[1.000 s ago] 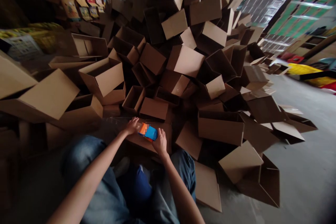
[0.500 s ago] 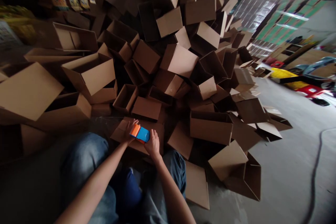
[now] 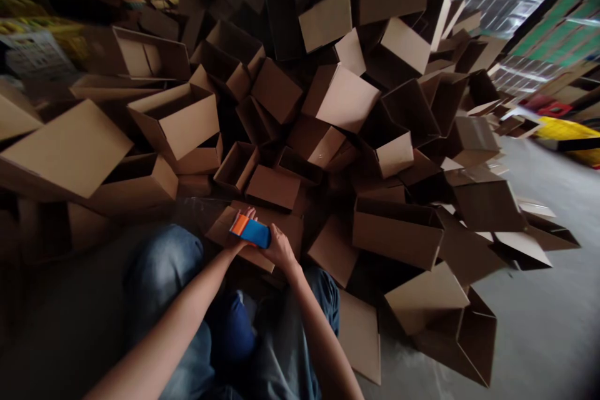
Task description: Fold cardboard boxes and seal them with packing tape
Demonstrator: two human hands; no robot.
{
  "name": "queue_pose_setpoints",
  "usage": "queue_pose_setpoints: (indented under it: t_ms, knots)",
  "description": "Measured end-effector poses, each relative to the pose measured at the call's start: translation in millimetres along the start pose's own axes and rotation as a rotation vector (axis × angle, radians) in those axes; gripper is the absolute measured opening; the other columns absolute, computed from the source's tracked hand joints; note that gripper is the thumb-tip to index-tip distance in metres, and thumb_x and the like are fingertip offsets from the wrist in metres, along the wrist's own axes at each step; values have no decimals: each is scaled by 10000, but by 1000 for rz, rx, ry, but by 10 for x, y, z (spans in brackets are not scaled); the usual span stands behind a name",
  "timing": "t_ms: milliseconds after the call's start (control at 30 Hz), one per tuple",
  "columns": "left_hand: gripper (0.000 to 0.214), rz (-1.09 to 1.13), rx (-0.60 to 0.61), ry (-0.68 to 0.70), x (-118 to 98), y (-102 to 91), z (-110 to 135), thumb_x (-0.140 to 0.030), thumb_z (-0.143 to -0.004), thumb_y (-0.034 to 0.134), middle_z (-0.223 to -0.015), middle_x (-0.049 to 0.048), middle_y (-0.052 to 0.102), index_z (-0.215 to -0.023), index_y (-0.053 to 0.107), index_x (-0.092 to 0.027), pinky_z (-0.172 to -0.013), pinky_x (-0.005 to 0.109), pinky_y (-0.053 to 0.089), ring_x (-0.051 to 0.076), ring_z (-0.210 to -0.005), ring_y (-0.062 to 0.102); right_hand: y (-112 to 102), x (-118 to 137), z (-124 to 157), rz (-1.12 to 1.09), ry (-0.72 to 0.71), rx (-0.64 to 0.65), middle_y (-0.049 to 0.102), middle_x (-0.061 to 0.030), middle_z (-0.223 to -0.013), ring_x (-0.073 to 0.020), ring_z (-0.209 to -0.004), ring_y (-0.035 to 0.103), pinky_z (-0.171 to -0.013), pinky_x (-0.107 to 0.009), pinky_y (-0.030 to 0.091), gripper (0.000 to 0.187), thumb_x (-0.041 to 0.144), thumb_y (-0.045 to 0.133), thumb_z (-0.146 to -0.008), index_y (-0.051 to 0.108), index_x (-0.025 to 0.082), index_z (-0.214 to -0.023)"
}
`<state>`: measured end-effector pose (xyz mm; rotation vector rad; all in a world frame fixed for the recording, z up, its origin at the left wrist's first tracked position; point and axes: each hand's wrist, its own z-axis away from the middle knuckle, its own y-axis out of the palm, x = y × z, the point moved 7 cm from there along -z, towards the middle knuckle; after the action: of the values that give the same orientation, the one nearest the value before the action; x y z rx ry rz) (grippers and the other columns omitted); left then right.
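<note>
A blue and orange tape dispenser [image 3: 252, 230] rests on the flaps of a brown cardboard box [image 3: 276, 231] lying across my knees. My right hand [image 3: 280, 250] is closed around the blue end of the dispenser. My left hand [image 3: 240, 232] sits at the orange end, its fingers curled against the dispenser and the box flap. A strip of clear tape or film [image 3: 201, 209] stretches left of the box.
A tall heap of open cardboard boxes [image 3: 337, 100] rises ahead and to both sides. Loose boxes [image 3: 426, 297] lie on the grey concrete floor [image 3: 553, 325] to the right. Green and yellow stacked goods [image 3: 553, 44] stand at the far right.
Both hands stay on the tape dispenser, which has tilted and shifted slightly left along the box. My view has swung a little, first right and then back left.
</note>
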<state>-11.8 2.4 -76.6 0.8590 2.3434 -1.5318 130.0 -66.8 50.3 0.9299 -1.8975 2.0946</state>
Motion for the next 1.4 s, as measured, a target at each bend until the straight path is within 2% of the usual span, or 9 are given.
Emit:
queue_pose_setpoints:
  t_ms: [267,500,667,867,1000,1133,1267,1400]
  knots:
    - [440,-80,98,-47,-86,-115,-32,-311,-1011,294,-1435,67,565,-1403,479,-239,-1233,473,204,210,-1407,430,-168,20,178,12,46,102,682,-89,-1067,-244,-918,677,-668,-277,448,434,319,721,-740,513,202,-1102]
    - [487,-99,163,-90,-208,-195,-117,-292,-1001,268,-1424,105,575,-1390,540,-185,-1224,469,189,234,-1399,440,-394,-245,417,135,108,205,692,-62,-1065,-244,-929,688,-658,-268,409,502,527,707,-767,534,245,-1145]
    - [510,-117,185,-99,-273,-239,-107,-313,-1012,249,-1452,110,548,-1398,532,-136,-1228,442,174,230,-1419,409,-565,-374,581,200,133,268,690,-64,-1128,-249,-970,688,-668,-268,414,536,487,717,-766,532,248,-1209]
    - [522,-132,206,-130,-266,-219,-141,-324,-1013,236,-1465,109,534,-1408,524,-142,-1231,438,157,230,-1423,404,-920,-439,748,270,123,319,698,-64,-1093,-264,-967,691,-666,-278,421,481,460,682,-786,555,236,-1192]
    - [530,-129,222,-144,-248,-201,-154,-328,-1007,234,-1472,101,527,-1422,512,-149,-1231,442,159,230,-1425,398,-1205,-591,924,298,131,340,703,-59,-1071,-259,-972,688,-701,-280,444,487,465,702,-757,575,250,-1175]
    - [538,-120,235,-152,-237,-185,-155,-337,-1006,231,-1484,94,515,-1436,498,-154,-1235,438,144,227,-1434,384,-1555,-856,1183,254,177,416,695,-72,-1101,-244,-958,683,-750,-297,483,623,458,761,-689,568,252,-1244]
    - [539,-109,235,-151,-249,-183,-159,-355,-1009,233,-1487,82,515,-1450,483,-171,-1238,431,131,219,-1439,376,-1925,-1102,1400,288,251,410,674,-136,-1186,-286,-1038,667,-824,-348,513,719,433,762,-665,559,212,-1319]
    - [543,-108,228,-151,-269,-202,-164,-391,-1010,248,-1482,95,517,-1441,494,-171,-1234,440,139,232,-1432,385,-2021,-1077,1477,261,245,414,679,-138,-1181,-291,-1018,671,-825,-362,520,700,487,742,-674,580,221,-1300]
